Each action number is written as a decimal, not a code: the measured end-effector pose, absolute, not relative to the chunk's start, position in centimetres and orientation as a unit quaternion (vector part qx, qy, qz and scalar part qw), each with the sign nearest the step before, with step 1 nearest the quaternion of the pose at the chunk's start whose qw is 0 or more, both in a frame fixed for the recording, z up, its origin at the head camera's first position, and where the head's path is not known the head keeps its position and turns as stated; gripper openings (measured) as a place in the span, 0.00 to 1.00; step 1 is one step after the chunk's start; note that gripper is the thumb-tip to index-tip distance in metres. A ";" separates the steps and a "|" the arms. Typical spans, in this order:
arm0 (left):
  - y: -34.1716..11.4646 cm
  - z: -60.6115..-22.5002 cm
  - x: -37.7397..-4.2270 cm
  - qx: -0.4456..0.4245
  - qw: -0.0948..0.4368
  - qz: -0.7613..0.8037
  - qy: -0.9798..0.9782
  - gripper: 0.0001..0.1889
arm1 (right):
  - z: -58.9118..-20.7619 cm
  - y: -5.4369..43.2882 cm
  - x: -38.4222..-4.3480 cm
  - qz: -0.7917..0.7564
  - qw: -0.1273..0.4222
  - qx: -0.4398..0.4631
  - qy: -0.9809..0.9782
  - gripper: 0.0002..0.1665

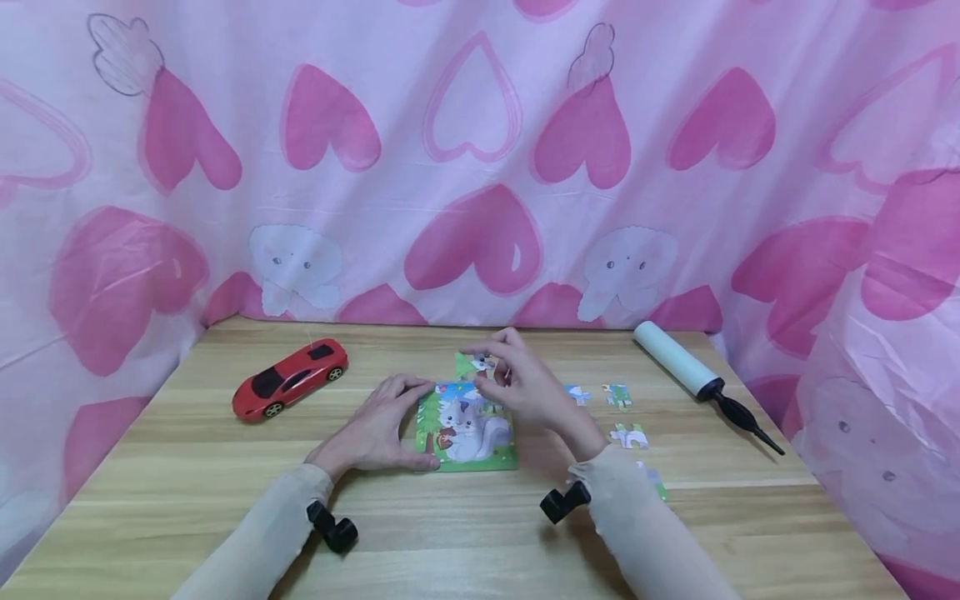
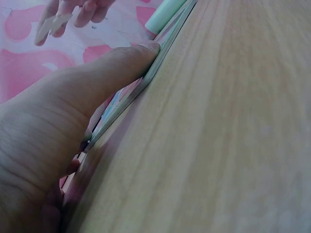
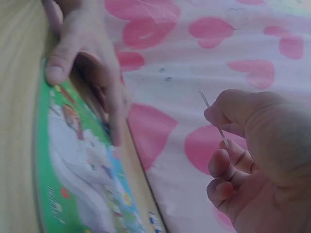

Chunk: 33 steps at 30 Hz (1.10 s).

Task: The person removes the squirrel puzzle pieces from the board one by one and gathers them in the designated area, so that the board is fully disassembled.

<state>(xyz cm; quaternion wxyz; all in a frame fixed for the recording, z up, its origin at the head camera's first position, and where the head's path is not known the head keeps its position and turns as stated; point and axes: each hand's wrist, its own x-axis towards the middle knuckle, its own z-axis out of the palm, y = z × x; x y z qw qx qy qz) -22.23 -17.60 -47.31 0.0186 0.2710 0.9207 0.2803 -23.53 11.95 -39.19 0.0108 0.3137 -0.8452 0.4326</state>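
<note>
A squirrel jigsaw puzzle [image 1: 468, 433] lies flat on the wooden table, printed with a grey-white squirrel on green. My left hand [image 1: 382, 425] spans its left side, the nearly straight thumb pressing the near left corner and the fingers reaching to the far left corner. Above the far right part of the puzzle, my right hand [image 1: 528, 387] pinches a thin puzzle piece [image 3: 225, 139] between thumb and fingertips. It appears edge-on in the right wrist view, and its pale side [image 2: 59, 22] faces the left wrist camera. A green-and-white printed patch [image 1: 468, 365] shows beside the right fingertips.
Several loose puzzle pieces [image 1: 628, 436] lie right of the puzzle, one partly hidden by the right sleeve. A red toy car [image 1: 291, 379] stands at the back left. At the right lies a pale hand pump [image 1: 678, 360] with a black handle. A heart-print curtain [image 1: 472, 242] hangs behind the table.
</note>
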 end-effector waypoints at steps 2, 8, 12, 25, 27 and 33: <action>-17.6 -47.3 -22.3 0.272 0.018 0.280 0.921 0.66 | -38.7 12.7 -23.6 0.432 0.018 0.313 -0.846 0.27; -17.4 -47.4 -22.3 0.272 0.020 0.283 0.920 0.66 | -37.6 15.5 -23.7 0.425 0.040 0.304 -0.852 0.26; -17.4 -47.4 -22.3 0.271 0.018 0.280 0.921 0.67 | -37.4 17.4 -23.6 0.424 0.056 0.294 -0.855 0.26; -17.4 -47.5 -22.3 0.261 0.024 0.276 0.925 0.67 | -39.7 21.2 -22.2 0.384 0.042 0.273 -0.881 0.28; -17.4 -47.4 -22.3 0.261 0.024 0.275 0.925 0.67 | -40.4 21.4 -22.0 0.381 0.038 0.276 -0.882 0.28; -17.3 -47.3 -22.3 0.260 0.025 0.271 0.926 0.67 | -42.2 21.7 -21.4 0.375 0.003 0.261 -0.889 0.28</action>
